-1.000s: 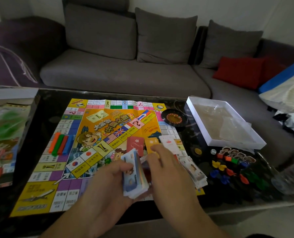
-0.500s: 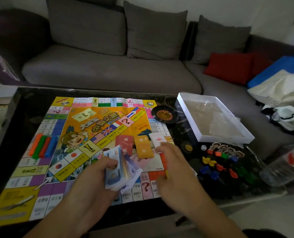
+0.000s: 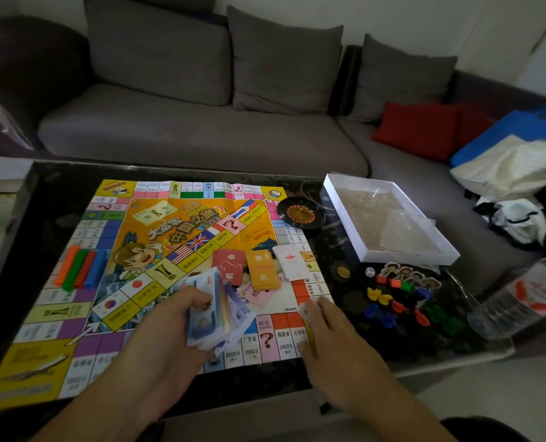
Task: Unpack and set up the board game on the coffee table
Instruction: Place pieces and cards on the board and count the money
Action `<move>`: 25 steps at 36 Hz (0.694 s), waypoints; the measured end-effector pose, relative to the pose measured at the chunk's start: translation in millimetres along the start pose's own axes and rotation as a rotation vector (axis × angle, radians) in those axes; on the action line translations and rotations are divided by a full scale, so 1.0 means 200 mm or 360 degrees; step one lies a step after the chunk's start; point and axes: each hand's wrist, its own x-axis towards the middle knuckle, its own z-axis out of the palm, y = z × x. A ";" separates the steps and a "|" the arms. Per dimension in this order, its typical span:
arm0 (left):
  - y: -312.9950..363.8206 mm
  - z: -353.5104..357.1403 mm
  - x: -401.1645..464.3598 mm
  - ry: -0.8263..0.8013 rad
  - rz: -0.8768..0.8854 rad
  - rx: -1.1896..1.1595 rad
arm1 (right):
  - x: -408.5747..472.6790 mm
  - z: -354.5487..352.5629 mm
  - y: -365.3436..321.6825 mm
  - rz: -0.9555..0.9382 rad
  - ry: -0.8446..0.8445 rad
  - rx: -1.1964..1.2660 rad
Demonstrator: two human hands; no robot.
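The left hand (image 3: 169,333) grips a thick stack of colourful paper play money (image 3: 212,309), fingers curled round it, above the unfolded yellow game board (image 3: 156,250) on the dark glossy desk (image 3: 354,250). The right hand (image 3: 332,339) rests at the board's right edge, fingers pinching a small card (image 3: 305,311).

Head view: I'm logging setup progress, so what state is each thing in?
Colourful paper game board: unfolded flat on the table.
White cardboard box tray: open, clear plastic inside.
Red card deck: stacked on the board.
Orange card deck: stacked beside it.
Play-money wad: gripped upright by the left hand.
Right hand: pinching notes at the board's edge.
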 end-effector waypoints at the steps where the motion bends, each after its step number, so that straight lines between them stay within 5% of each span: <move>1: 0.02 0.02 0.00 0.0023 -0.0023 -0.0095 | -0.03 0.01 -0.02 -0.0032 -0.0027 -0.0047; 10: 0.02 0.03 -0.01 -0.0045 -0.0117 -0.0145 | -0.19 0.04 -0.08 -0.0191 -0.0338 -0.0293; 20: 0.05 0.03 -0.04 0.0053 -0.0152 -0.0173 | -0.24 0.09 -0.07 -0.0503 0.0063 -0.0411; 25: 0.09 0.04 -0.07 0.0141 -0.0195 -0.0218 | -0.19 -0.02 -0.17 -0.0330 0.0182 -0.0374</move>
